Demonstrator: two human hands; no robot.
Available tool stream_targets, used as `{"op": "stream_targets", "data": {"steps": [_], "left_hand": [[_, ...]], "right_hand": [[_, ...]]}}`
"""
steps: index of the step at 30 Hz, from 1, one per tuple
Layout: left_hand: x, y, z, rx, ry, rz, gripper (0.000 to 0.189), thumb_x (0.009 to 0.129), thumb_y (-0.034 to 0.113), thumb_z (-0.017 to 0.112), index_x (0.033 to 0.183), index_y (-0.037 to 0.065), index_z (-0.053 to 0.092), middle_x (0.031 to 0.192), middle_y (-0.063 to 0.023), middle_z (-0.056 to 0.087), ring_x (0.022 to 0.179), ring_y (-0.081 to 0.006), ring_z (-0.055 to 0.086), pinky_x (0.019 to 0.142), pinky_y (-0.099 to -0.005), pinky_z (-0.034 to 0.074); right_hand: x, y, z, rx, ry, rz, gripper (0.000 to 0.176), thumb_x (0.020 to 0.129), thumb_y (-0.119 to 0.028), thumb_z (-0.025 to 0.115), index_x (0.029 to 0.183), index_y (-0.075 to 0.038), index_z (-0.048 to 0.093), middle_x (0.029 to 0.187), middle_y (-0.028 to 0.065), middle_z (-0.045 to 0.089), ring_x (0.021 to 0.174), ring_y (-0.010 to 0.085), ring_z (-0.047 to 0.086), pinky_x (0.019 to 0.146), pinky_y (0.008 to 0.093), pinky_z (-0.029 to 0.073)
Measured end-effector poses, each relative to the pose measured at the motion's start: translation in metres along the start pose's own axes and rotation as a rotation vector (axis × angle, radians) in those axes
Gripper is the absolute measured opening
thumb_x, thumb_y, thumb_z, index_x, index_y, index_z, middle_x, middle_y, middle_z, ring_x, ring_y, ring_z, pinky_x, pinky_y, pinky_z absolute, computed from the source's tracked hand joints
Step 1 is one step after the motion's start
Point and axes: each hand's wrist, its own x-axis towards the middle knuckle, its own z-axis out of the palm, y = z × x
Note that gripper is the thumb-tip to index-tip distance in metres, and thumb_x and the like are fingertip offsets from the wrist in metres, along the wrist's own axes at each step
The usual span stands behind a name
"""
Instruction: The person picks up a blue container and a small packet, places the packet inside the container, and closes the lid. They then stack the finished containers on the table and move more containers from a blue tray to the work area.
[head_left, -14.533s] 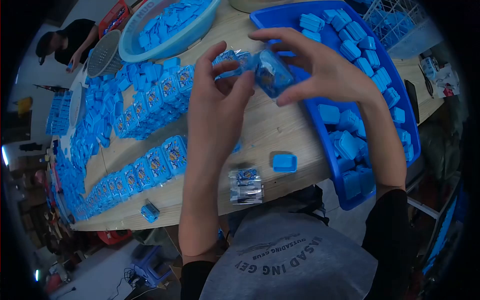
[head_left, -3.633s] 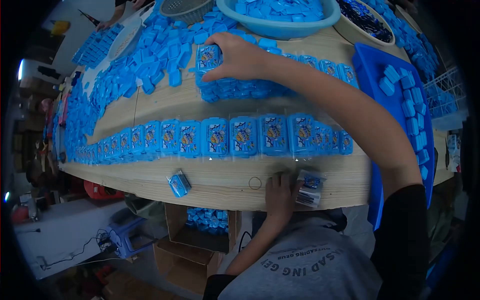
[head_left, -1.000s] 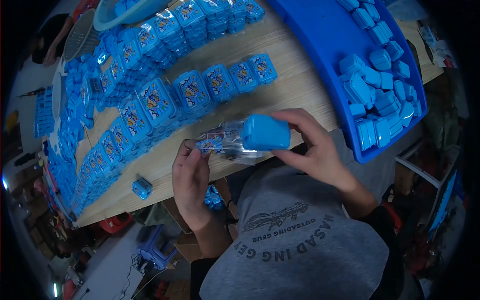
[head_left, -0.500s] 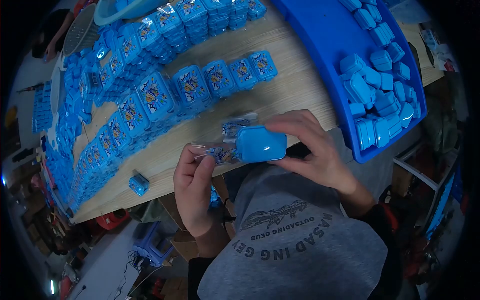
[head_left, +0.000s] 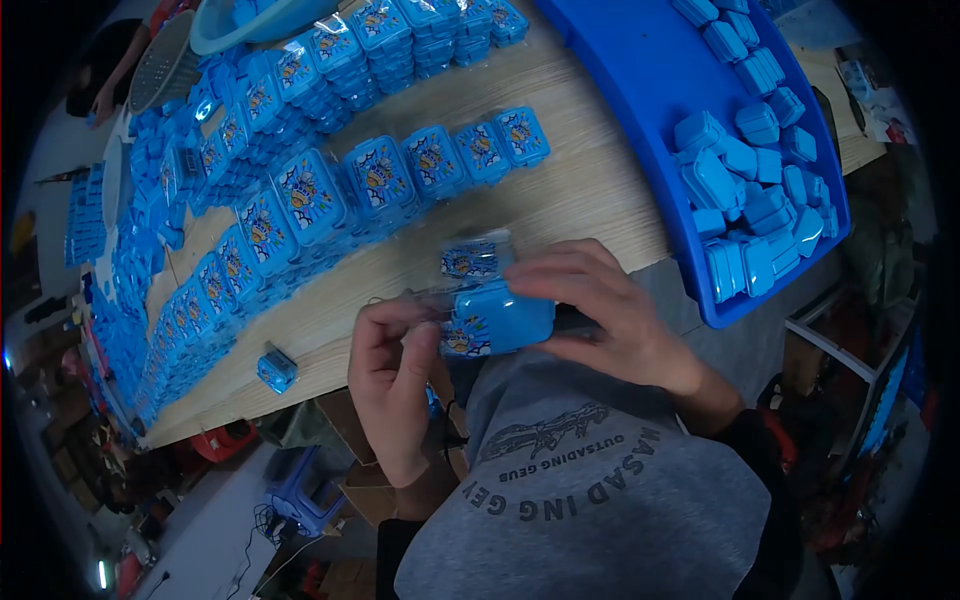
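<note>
At the near side of the desk (head_left: 590,165), the left hand (head_left: 393,375) pinches a printed clear bag (head_left: 464,338), the right hand (head_left: 625,325) holds a blue lidded box (head_left: 526,322); aligning squarely should limit snagging.

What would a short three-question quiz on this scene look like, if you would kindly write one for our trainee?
1. Multiple choice: in the picture, where is the blue tray relative to the front row of printed boxes?
A) To its left
B) To its right
C) Underneath it

2. True or false: the right hand is holding a blue box.

3. Fill in the missing word: the left hand is pinching a clear, printed plastic ____.

Key:
1. B
2. True
3. Bag
</note>
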Motion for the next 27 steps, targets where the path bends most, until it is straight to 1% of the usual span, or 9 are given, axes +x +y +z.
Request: {"op": "stream_targets", "data": {"steps": [1, 3, 4, 7, 11, 17, 19, 23, 27], "left_hand": [[0.001, -0.002, 0.004, 0.083, 0.078, 0.117, 0.028, 0.083, 0.010, 0.059, 0.106, 0.001, 0.044, 0.100, -0.0098, 0.053, 0.092, -0.0152, 0.050, 0.085, -0.0274, 0.037], [0.003, -0.021, 0.015, 0.440, 0.324, 0.555, 0.035, 0.083, 0.012, 0.056, 0.113, 0.002, 0.040, 0.115, -0.0133, 0.048, 0.102, -0.0209, 0.047, 0.092, -0.0327, 0.035], [0.005, -0.029, 0.011, 0.486, 0.404, 0.725, 0.054, 0.081, 0.019, 0.060, 0.124, 0.002, 0.032, 0.125, -0.0146, 0.039, 0.110, -0.0238, 0.044, 0.096, -0.0368, 0.033], [0.003, -0.026, 0.029, -0.328, 0.197, 0.492, 0.068, 0.080, 0.025, 0.061, 0.133, 0.002, 0.025, 0.128, -0.0155, 0.036, 0.116, -0.0260, 0.040, 0.098, -0.0400, 0.033], [0.000, -0.010, 0.042, -0.674, 0.040, -0.068, 0.073, 0.079, 0.003, 0.054, 0.138, 0.004, 0.010, 0.121, -0.0171, 0.042, 0.109, -0.0235, 0.047, 0.088, -0.0305, 0.041], [0.001, -0.012, 0.047, -0.536, -0.081, -0.209, 0.078, 0.077, 0.004, 0.060, 0.138, 0.003, 0.011, 0.120, -0.0153, 0.043, 0.108, -0.0204, 0.047, 0.089, -0.0304, 0.041], [0.000, -0.006, 0.045, -0.494, -0.111, -0.189, 0.082, 0.075, 0.006, 0.064, 0.138, 0.003, 0.012, 0.120, -0.0143, 0.043, 0.108, -0.0199, 0.047, 0.089, -0.0304, 0.041], [-0.001, -0.004, 0.036, -0.356, -0.247, -0.251, 0.085, 0.071, 0.009, 0.070, 0.137, 0.003, 0.015, 0.121, -0.0126, 0.042, 0.108, -0.0194, 0.047, 0.088, -0.0304, 0.042], [-0.006, -0.009, 0.036, -0.374, -0.307, -0.345, 0.083, 0.070, 0.010, 0.072, 0.136, 0.003, 0.020, 0.125, -0.0120, 0.040, 0.111, -0.0196, 0.046, 0.091, -0.0317, 0.040]], "right_hand": [[0.000, 0.000, 0.002, 0.004, 0.016, 0.001, 0.060, 0.060, -0.001, 0.073, 0.115, -0.006, 0.051, 0.116, 0.0107, 0.051, 0.106, 0.0280, 0.049, 0.087, 0.0375, 0.042], [-0.001, -0.001, 0.008, 0.033, 0.075, 0.019, 0.062, 0.059, 0.000, 0.074, 0.116, -0.006, 0.050, 0.116, 0.0117, 0.050, 0.105, 0.0284, 0.049, 0.087, 0.0372, 0.042], [-0.002, -0.002, 0.013, 0.058, 0.119, 0.033, 0.063, 0.058, 0.000, 0.074, 0.116, -0.006, 0.050, 0.116, 0.0123, 0.049, 0.104, 0.0288, 0.049, 0.086, 0.0368, 0.043], [-0.002, -0.004, 0.023, 0.036, 0.247, 0.000, 0.063, 0.058, 0.000, 0.074, 0.116, -0.006, 0.050, 0.111, 0.0125, 0.047, 0.101, 0.0289, 0.050, 0.083, 0.0355, 0.044], [-0.006, 0.002, 0.034, -0.168, 0.281, -0.201, 0.062, 0.059, -0.002, 0.074, 0.116, -0.007, 0.050, 0.105, 0.0109, 0.046, 0.095, 0.0277, 0.050, 0.076, 0.0337, 0.046], [-0.010, 0.012, 0.039, -0.327, 0.350, -0.354, 0.067, 0.057, -0.006, 0.076, 0.118, -0.007, 0.049, 0.104, 0.0106, 0.046, 0.096, 0.0274, 0.048, 0.082, 0.0383, 0.043], [-0.004, 0.003, 0.030, -0.257, 0.334, -0.230, 0.074, 0.056, -0.010, 0.077, 0.123, -0.007, 0.045, 0.111, 0.0118, 0.045, 0.102, 0.0303, 0.046, 0.086, 0.0411, 0.040], [0.012, -0.002, -0.001, -0.073, 0.103, -0.168, 0.091, 0.053, -0.019, 0.079, 0.132, -0.008, 0.035, 0.128, 0.0135, 0.038, 0.117, 0.0330, 0.038, 0.097, 0.0470, 0.031], [0.019, -0.006, -0.013, -0.143, -0.163, -0.110, 0.101, 0.052, -0.022, 0.079, 0.137, -0.008, 0.025, 0.136, 0.0117, 0.030, 0.122, 0.0296, 0.035, 0.103, 0.0512, 0.022]]}}
